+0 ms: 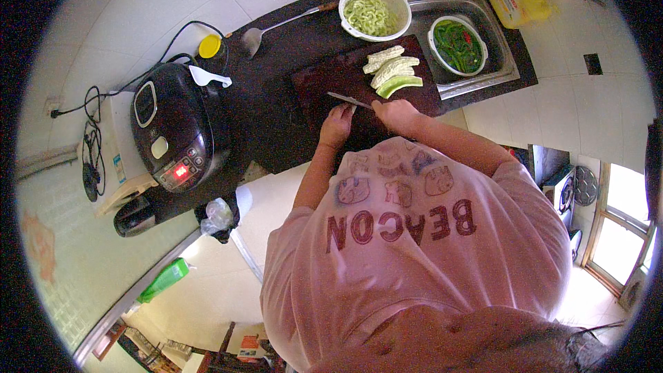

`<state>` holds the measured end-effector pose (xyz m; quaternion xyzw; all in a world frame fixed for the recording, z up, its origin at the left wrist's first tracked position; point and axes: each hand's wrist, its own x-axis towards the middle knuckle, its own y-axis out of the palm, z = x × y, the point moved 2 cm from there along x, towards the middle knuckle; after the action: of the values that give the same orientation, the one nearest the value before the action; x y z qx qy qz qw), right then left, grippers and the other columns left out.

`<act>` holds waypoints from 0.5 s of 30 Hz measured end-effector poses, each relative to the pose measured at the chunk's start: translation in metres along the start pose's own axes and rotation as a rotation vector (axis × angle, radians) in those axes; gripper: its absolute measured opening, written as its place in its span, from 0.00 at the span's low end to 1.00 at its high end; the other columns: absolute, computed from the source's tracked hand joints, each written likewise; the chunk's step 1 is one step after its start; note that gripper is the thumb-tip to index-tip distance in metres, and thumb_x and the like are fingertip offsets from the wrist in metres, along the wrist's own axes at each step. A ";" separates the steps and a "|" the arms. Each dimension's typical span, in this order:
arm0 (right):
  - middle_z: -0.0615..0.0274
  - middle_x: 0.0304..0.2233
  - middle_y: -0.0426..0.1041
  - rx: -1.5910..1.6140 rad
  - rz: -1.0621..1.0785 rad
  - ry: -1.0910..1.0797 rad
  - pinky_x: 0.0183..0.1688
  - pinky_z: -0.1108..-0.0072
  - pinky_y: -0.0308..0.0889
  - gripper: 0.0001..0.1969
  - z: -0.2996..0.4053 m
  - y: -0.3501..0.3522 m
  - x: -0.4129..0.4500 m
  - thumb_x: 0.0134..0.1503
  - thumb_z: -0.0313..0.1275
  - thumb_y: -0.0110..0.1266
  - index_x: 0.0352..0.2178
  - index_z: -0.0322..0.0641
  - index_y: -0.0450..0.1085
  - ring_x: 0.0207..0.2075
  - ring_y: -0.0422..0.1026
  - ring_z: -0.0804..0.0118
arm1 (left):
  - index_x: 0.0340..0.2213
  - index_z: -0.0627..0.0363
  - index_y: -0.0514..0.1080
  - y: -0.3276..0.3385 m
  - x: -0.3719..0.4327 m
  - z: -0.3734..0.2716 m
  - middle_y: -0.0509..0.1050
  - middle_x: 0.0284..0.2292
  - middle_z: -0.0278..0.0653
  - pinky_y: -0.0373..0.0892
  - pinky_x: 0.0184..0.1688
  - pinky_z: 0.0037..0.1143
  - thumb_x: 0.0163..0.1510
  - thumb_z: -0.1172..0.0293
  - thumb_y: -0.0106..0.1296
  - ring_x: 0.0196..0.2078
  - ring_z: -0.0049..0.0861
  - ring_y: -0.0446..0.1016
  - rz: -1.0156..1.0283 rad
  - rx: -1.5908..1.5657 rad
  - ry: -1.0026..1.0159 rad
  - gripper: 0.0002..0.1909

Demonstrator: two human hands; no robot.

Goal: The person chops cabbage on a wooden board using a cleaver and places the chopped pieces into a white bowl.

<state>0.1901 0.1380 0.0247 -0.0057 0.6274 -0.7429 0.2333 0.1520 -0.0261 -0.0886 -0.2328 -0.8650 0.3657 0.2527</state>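
My right hand (396, 115) grips the handle of a kitchen knife (349, 99), whose blade points left over the dark cutting board (323, 75). Just below the blade, my left hand (336, 127) has its fingers bent around something small and pale, mostly hidden; what it is I cannot tell. Several peeled, pale green-white gourd pieces (392, 70) lie side by side on the board above my right hand. Nearest to that hand is a smoother green piece (399, 85). A white colander (346, 20) behind the board holds light green sliced vegetable (372, 14).
In the steel sink (510, 65) at the right sits a white basin (434, 54) with green vegetables and something red. A spatula (254, 39) lies behind the board. A black rice cooker (173, 129) stands at the left with a white rice paddle (204, 76). A yellow jug (523, 2) is beyond the sink.
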 end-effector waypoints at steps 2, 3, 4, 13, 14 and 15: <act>0.53 0.14 0.68 -0.005 0.018 -0.020 0.16 0.69 0.64 0.07 0.008 -0.019 -0.004 0.44 0.26 0.41 0.27 0.36 0.56 0.17 0.69 0.55 | 0.31 0.61 0.66 -0.004 -0.003 0.002 0.66 0.33 0.44 0.65 0.36 0.30 0.49 0.69 0.40 0.36 0.39 0.65 -0.006 0.075 0.052 0.10; 0.53 0.14 0.68 -0.013 0.038 -0.028 0.17 0.68 0.64 0.07 0.009 -0.024 -0.008 0.44 0.26 0.41 0.27 0.36 0.56 0.17 0.69 0.55 | 0.32 0.60 0.66 -0.005 -0.001 -0.003 0.66 0.34 0.43 0.65 0.37 0.30 0.49 0.69 0.40 0.36 0.38 0.64 -0.010 0.140 0.112 0.10; 0.53 0.14 0.68 -0.014 0.040 -0.024 0.17 0.68 0.64 0.07 0.009 -0.022 -0.008 0.44 0.26 0.41 0.27 0.36 0.56 0.17 0.69 0.55 | 0.32 0.60 0.66 -0.006 0.000 -0.006 0.66 0.34 0.43 0.65 0.37 0.30 0.49 0.69 0.40 0.36 0.38 0.64 -0.010 0.136 0.114 0.10; 0.53 0.15 0.68 0.014 -0.014 0.001 0.17 0.67 0.64 0.09 0.013 -0.010 0.010 0.43 0.26 0.43 0.28 0.36 0.56 0.17 0.69 0.54 | 0.31 0.59 0.66 0.007 -0.005 0.009 0.66 0.33 0.44 0.64 0.37 0.29 0.47 0.70 0.41 0.36 0.38 0.64 0.044 -0.048 -0.190 0.09; 0.53 0.15 0.68 0.008 0.027 -0.008 0.17 0.68 0.64 0.08 0.016 -0.022 0.008 0.43 0.26 0.42 0.28 0.36 0.56 0.17 0.69 0.54 | 0.31 0.59 0.67 0.004 -0.005 0.008 0.66 0.32 0.44 0.64 0.37 0.29 0.47 0.70 0.42 0.36 0.38 0.65 -0.013 0.027 -0.046 0.09; 0.53 0.15 0.68 0.002 0.068 -0.014 0.17 0.68 0.64 0.08 0.019 -0.031 0.003 0.43 0.26 0.42 0.28 0.36 0.56 0.17 0.69 0.54 | 0.30 0.60 0.67 0.002 -0.006 0.004 0.66 0.31 0.44 0.64 0.36 0.29 0.47 0.70 0.42 0.35 0.38 0.65 -0.068 0.098 0.100 0.09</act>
<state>0.1824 0.1219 0.0568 0.0109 0.6249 -0.7350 0.2629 0.1541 -0.0304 -0.0941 -0.2084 -0.8397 0.3868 0.3191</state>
